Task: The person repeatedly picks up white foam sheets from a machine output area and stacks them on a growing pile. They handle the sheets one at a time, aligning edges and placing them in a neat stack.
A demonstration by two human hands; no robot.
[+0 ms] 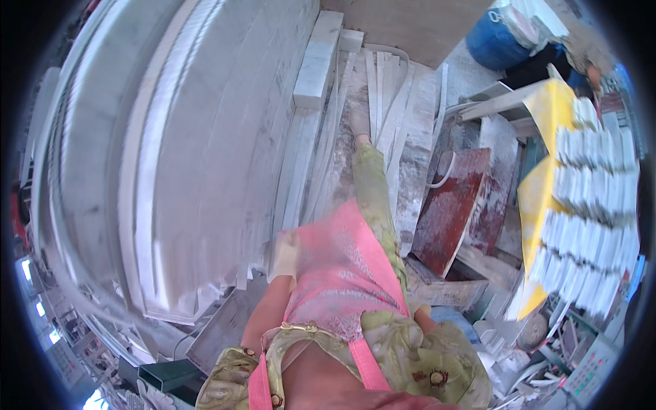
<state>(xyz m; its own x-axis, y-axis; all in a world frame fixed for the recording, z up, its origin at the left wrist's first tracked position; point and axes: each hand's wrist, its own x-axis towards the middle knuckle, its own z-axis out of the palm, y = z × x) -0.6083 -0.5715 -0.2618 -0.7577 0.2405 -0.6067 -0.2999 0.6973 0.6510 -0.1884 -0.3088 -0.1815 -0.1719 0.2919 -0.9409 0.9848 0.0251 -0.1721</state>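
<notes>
My left hand (286, 254), in a pale cream glove, is at the left edge of the pink apron (342, 273) that I wear. The hand touches or nearly touches the apron's corner; its fingers are blurred, so I cannot make out a grip. White dust covers part of the apron. On the right side only a bit of my right forearm (423, 319) shows below the ruffled green sleeve (437, 355); the hand itself is hidden. Close to my left hand stands a row of large pale stone slabs (212, 150) on edge.
Long pale stone strips (318, 150) lie along the slabs, with a stone block (318, 61) on top. Right of my leg leans a dusty red board (451, 212). Stacks of white strips (591, 184) rest beside a yellow sheet (540, 184). A blue barrel (495, 41) stands far right.
</notes>
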